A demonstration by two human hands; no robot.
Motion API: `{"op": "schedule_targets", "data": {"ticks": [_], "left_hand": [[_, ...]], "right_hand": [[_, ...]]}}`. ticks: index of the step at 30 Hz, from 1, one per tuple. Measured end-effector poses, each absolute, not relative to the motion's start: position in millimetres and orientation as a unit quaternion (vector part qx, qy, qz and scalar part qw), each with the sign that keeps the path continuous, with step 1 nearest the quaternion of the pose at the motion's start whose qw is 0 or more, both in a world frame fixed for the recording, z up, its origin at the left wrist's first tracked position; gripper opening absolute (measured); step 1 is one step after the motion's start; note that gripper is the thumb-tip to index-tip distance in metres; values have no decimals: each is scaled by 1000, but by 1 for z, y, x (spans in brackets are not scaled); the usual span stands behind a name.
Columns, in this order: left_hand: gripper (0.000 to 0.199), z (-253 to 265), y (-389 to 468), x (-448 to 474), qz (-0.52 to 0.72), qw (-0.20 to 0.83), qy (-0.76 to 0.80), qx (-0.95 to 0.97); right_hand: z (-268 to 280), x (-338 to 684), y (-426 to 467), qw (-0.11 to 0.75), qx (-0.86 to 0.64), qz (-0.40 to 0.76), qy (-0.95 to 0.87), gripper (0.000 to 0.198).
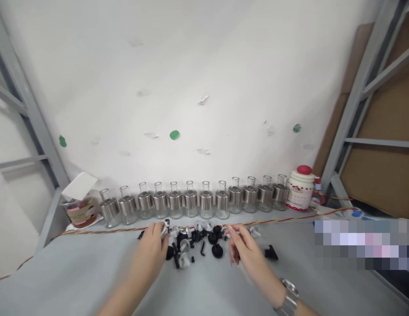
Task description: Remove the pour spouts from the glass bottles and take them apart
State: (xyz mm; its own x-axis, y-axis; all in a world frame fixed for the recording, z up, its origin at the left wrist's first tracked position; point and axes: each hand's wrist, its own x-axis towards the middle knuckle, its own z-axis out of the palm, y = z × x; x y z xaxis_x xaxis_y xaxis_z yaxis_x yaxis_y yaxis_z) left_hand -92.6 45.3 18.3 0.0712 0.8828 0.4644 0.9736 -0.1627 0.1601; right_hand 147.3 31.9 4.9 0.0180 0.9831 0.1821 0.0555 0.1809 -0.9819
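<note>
My left hand (152, 240) is at the left end of a pile of small parts, fingers closed around a small black-and-white plastic part (166, 224). At the pile's right end, my right hand (245, 245) is closed in a pinch, with a watch on its wrist. Whatever is between those fingertips is too small and blurred to name. Between the hands lie black round caps (217, 251), clear plastic discs (208, 225), a bent black piece (202, 249) and other loose bits. A black wedge-shaped piece (271, 253) lies to the right of my right hand.
Several glass bottles with metal sleeves (206, 202) stand in a row along the wall. A plastic tub (81, 213) is left of them, a red-topped white jar (300, 189) right. A twisted red-yellow wire (125, 229) crosses the grey table (92, 267). Metal frames (356, 101) flank both sides.
</note>
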Motion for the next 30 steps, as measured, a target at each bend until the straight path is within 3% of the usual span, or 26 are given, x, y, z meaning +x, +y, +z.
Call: {"op": "schedule_targets", "data": {"ticks": [6, 13, 18, 24, 28, 30], "left_hand": [[28, 38, 54, -126, -162, 199, -719, -646], [26, 26, 61, -153, -89, 220, -762, -602], [22, 18, 62, -152, -85, 206, -759, -612], [31, 35, 59, -128, -188, 218, -698, -656], [26, 38, 45, -100, -217, 159, -633, -726], [27, 35, 36, -87, -207, 78, -606, -764]], "right_hand": [[2, 148, 25, 445, -500, 200, -716, 17], [-4, 146, 24, 341, -539, 44, -769, 22], [-6, 145, 26, 306, -530, 14, -791, 20], [-13, 144, 27, 280, -533, -5, -798, 21], [-14, 142, 28, 272, -538, -9, -798, 15], [-13, 142, 27, 268, -538, -3, -799, 12]]}}
